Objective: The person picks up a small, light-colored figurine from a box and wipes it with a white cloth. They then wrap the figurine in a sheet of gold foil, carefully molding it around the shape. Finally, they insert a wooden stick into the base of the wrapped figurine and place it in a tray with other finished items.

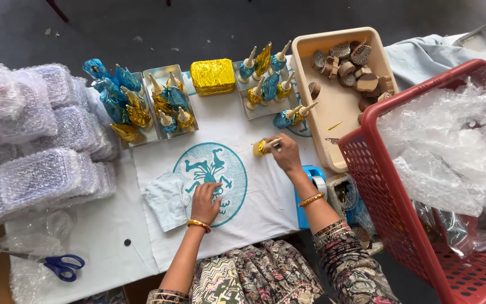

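Two hands at a wrapping tabletop (113, 225), seen from above.
We note the right hand (285, 155), grip pinched on a small gold-foiled piece (262, 147) with a pale handle, mid-tabletop on the white cloth (265, 197). Left hand (205, 201) rests nearer, fingers curled on the teal print (212, 169); whether its grip pinches anything we cannot tell. Beige tray (333, 107) of wooden blocks far right.

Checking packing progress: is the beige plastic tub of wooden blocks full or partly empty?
Partly empty: the beige plastic tub holds wooden blocks only at its far end.
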